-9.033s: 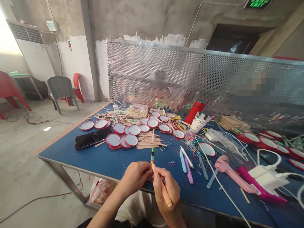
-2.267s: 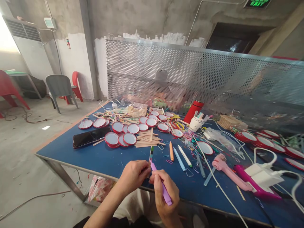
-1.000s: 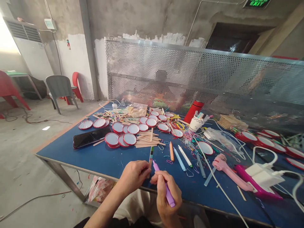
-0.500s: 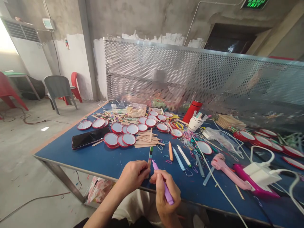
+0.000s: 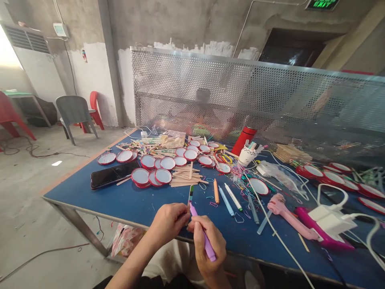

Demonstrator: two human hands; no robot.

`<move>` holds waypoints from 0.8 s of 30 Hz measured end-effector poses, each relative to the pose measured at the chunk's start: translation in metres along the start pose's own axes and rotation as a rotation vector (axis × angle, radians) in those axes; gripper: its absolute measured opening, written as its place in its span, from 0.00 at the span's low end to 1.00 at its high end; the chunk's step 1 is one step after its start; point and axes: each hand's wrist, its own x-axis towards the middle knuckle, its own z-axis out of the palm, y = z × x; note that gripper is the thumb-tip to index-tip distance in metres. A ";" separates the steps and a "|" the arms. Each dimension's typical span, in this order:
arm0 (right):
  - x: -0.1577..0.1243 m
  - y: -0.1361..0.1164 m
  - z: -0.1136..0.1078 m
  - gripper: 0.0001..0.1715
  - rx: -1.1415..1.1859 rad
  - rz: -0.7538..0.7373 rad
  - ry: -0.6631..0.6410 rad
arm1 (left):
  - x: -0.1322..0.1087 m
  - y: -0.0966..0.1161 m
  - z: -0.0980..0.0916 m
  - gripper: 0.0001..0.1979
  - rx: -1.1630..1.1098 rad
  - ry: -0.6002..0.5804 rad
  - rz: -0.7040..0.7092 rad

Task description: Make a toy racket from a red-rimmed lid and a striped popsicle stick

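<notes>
Near the table's front edge, my left hand [image 5: 172, 220] pinches the lower part of a wooden craft stick [image 5: 191, 194], which points away from me. Its far end carries green and dark colour bands. My right hand [image 5: 208, 240] is closed around a purple marker [image 5: 199, 221], whose tip touches or nearly touches the stick just below the bands. To the right lie an orange marker [image 5: 216, 191], a light blue marker [image 5: 226, 202] and a white marker [image 5: 234, 197]. A pile of plain craft sticks [image 5: 185, 176] lies beyond my hands.
Several red-rimmed round lids [image 5: 163, 176] lie beside a black phone [image 5: 112, 176]. Farther right are a cup of pens [image 5: 248, 155], a red bottle [image 5: 244, 140], a pink handheld device [image 5: 291, 216] and white chargers [image 5: 332, 220] with cables. A perforated metal screen [image 5: 225, 92] borders the back; a person sits behind it.
My right hand has shifted slightly left, bringing the purple marker's tip from beside the stick onto or against it. My left hand and the stick stay nearly in place.
</notes>
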 end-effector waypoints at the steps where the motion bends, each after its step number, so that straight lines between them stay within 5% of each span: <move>1: 0.000 0.000 0.000 0.11 -0.002 0.000 -0.005 | 0.000 0.000 0.000 0.12 0.002 0.000 -0.001; 24: -0.002 0.001 -0.001 0.11 -0.018 -0.019 -0.029 | 0.000 -0.001 0.001 0.12 -0.028 0.017 0.008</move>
